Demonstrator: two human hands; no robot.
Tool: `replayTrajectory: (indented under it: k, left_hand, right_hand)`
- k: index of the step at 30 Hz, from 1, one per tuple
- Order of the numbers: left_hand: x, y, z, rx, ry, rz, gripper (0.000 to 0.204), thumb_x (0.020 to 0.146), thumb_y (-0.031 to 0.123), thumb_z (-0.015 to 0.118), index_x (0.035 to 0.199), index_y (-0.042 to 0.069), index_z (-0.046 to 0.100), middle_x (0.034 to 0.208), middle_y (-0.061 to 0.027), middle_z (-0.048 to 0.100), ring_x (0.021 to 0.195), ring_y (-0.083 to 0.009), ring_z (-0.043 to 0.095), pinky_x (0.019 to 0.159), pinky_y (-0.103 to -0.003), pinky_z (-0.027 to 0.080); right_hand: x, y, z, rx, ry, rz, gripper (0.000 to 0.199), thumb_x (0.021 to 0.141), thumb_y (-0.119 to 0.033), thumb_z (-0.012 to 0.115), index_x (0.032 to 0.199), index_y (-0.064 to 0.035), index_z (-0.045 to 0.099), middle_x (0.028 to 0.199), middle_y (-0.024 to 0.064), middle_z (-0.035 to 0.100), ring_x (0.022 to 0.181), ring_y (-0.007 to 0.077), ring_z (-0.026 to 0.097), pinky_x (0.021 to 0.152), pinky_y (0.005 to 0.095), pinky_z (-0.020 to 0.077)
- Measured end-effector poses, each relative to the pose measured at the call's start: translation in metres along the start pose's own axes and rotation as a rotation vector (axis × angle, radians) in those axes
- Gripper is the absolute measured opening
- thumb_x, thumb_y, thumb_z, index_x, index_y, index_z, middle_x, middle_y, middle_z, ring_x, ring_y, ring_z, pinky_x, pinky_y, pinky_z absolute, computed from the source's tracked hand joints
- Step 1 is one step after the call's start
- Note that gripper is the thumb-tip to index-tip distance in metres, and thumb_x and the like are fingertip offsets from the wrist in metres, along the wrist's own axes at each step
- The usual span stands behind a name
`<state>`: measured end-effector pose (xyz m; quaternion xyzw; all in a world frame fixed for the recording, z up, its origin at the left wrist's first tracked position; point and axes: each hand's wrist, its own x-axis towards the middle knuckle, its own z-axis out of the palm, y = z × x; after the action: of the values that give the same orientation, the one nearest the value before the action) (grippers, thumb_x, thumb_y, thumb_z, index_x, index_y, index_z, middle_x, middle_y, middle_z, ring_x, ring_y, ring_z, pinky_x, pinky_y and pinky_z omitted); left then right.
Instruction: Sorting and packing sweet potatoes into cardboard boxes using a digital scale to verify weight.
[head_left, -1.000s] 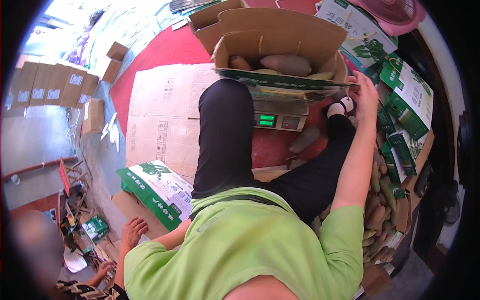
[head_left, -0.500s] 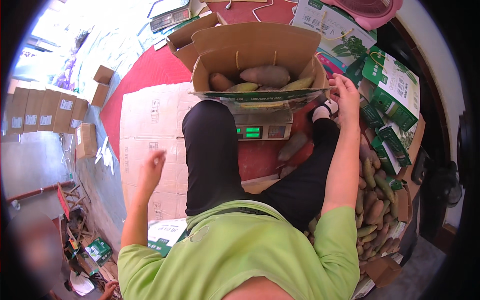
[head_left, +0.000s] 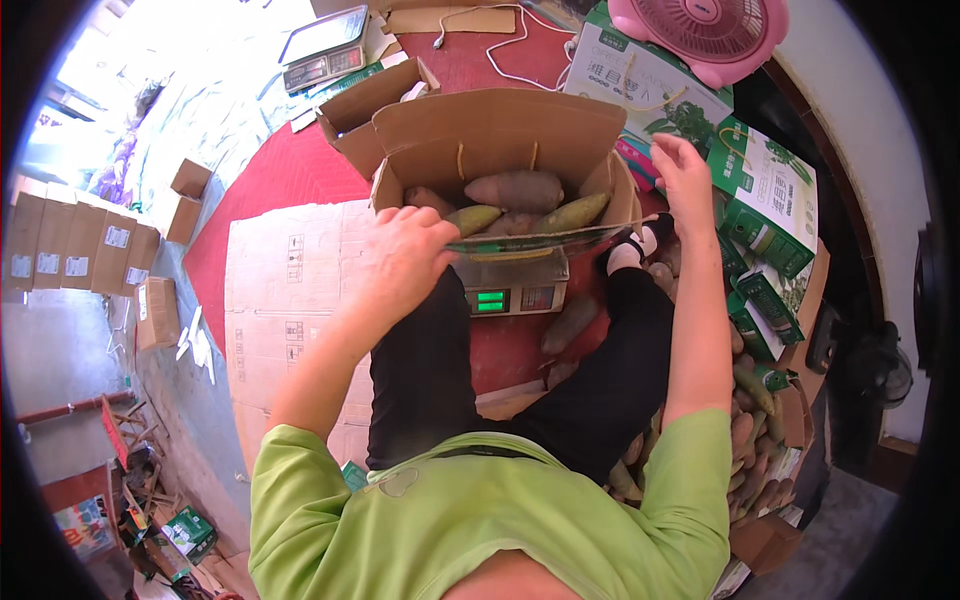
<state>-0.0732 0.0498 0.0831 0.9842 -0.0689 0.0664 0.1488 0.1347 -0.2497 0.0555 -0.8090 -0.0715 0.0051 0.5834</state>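
Open carton (head_left: 500,125) on scale (head_left: 515,290), upper centre; red floor covering (head_left: 235,235), pink fan (head_left: 705,28) upper right.
Left hand (head_left: 405,262): fingers bent over carton's near edge, grip unclear. Right hand (head_left: 686,190): half-open, empty.

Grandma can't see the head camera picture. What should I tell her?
A person's left hand touches the near-left corner of an open brown cardboard box of long brown and green vegetables, apparently on a pale rectangular scale. The right hand is raised beside the box.

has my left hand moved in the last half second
Yes: your left hand has moved forward and right, from over the flat cardboard sheet to the near edge of the open box.
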Motion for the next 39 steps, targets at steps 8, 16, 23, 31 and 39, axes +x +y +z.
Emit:
replayTrajectory:
  k: [8, 16, 23, 31, 39]
  left_hand:
    - [0.005, -0.008, 0.011, 0.027, 0.009, 0.137, 0.010, 0.078, 0.018, 0.065, 0.074, 0.010, 0.060, 0.075, -0.0051, 0.052, 0.083, -0.0244, 0.056, 0.075, -0.038, 0.043]
    - [-0.003, -0.018, 0.010, 0.012, 0.067, 0.185, 0.012, 0.078, 0.019, 0.065, 0.071, 0.010, 0.059, 0.072, -0.0041, 0.051, 0.078, -0.0229, 0.055, 0.074, -0.037, 0.043]
    - [-0.032, -0.052, -0.006, -0.024, 0.232, 0.105, 0.004, 0.075, 0.013, 0.067, 0.075, 0.011, 0.063, 0.072, -0.0040, 0.053, 0.075, -0.0254, 0.056, 0.071, -0.038, 0.043]
    - [-0.129, -0.099, -0.028, -0.185, 0.347, -0.294, 0.005, 0.075, 0.008, 0.068, 0.077, 0.005, 0.065, 0.072, -0.0069, 0.057, 0.070, -0.0252, 0.054, 0.067, -0.035, 0.040]
    - [-0.267, -0.114, -0.080, 0.092, 0.371, -0.427, 0.002, 0.075, 0.004, 0.064, 0.077, 0.005, 0.062, 0.068, -0.0090, 0.051, 0.069, -0.0273, 0.050, 0.068, -0.037, 0.038]
  right_hand:
    - [0.069, -0.002, 0.045, -0.683, -0.141, -0.391, 0.035, 0.076, -0.019, 0.069, 0.107, -0.0048, 0.064, 0.091, 0.0117, 0.066, 0.078, 0.0193, 0.061, 0.071, 0.0315, 0.0476]
    - [0.062, -0.023, 0.058, -0.800, -0.204, -0.246, 0.019, 0.075, -0.027, 0.066, 0.086, -0.0111, 0.067, 0.091, 0.0114, 0.065, 0.090, 0.0320, 0.059, 0.073, 0.0429, 0.0464]
    - [0.044, -0.075, 0.098, -0.839, -0.111, -0.596, 0.016, 0.075, -0.023, 0.065, 0.081, -0.0089, 0.065, 0.087, 0.0071, 0.065, 0.094, 0.0291, 0.059, 0.076, 0.0427, 0.0483]
    - [0.006, -0.141, 0.201, -0.783, -0.170, -0.924, 0.012, 0.075, -0.022, 0.065, 0.082, -0.0122, 0.066, 0.085, 0.0041, 0.064, 0.088, 0.0250, 0.061, 0.074, 0.0395, 0.0501]
    - [-0.084, -0.156, 0.309, -0.554, -0.357, -0.976, 0.014, 0.071, -0.025, 0.067, 0.075, -0.0119, 0.065, 0.082, 0.0055, 0.065, 0.084, 0.0256, 0.065, 0.067, 0.0386, 0.0519]
